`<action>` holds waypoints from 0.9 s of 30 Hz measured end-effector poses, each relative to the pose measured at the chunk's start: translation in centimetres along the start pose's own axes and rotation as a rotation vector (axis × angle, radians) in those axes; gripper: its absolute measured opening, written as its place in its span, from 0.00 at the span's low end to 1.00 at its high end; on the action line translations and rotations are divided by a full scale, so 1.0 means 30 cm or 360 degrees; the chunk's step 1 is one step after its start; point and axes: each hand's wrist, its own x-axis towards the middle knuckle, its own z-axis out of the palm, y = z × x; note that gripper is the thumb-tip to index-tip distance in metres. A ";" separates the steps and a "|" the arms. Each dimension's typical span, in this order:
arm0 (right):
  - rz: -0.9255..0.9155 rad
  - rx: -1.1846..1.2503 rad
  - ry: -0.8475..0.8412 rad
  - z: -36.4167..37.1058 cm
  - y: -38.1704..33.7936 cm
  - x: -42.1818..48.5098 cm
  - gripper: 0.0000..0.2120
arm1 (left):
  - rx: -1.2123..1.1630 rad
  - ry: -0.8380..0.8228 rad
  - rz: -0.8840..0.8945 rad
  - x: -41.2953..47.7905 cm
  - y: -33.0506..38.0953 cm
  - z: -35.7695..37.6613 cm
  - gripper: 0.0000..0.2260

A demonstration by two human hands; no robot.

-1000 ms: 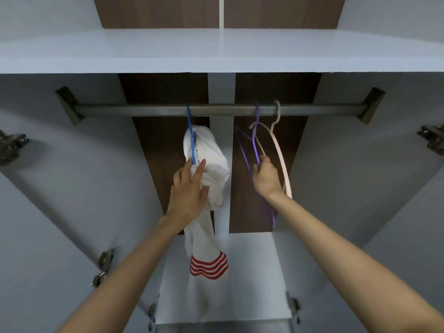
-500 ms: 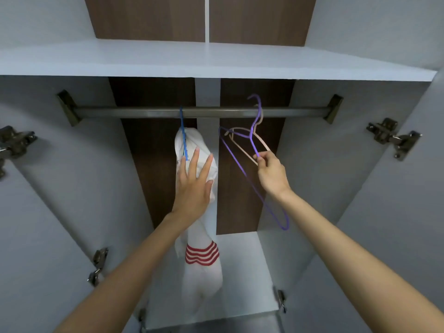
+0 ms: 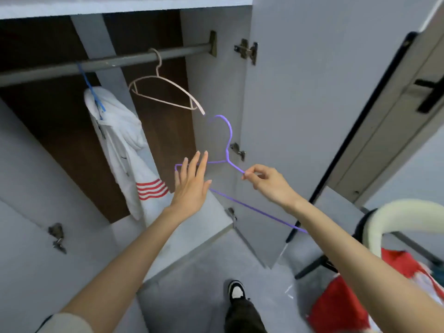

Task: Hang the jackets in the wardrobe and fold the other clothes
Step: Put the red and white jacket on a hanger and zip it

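Purple hanger (image 3: 231, 132) now off the rail (image 3: 120, 61), pinched between right hand (image 3: 271, 186) fingers; left hand (image 3: 192, 186) released, fingers straight.

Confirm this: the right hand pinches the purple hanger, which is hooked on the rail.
Wrong on one point. The right hand does pinch the purple hanger, but the head view shows it unhooked, held clear below the rail; the pink hanger hangs there.
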 end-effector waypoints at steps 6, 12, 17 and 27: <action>0.0386 0.0292 0.0055 -0.160 0.250 -0.404 0.10 | -0.0033 -0.0315 0.0095 -0.169 0.274 0.180 0.21; 0.0675 0.0350 0.0327 -0.339 0.527 -0.785 0.13 | -0.0302 -0.0851 0.0549 -0.286 0.572 0.363 0.13; 0.0904 0.0337 0.0458 -0.510 0.735 -1.051 0.08 | -0.0348 -0.1105 0.0785 -0.390 0.924 0.543 0.12; 0.0970 0.0120 0.0864 -0.854 1.090 -1.346 0.10 | -0.0783 -0.1441 0.0868 -0.584 1.568 0.868 0.09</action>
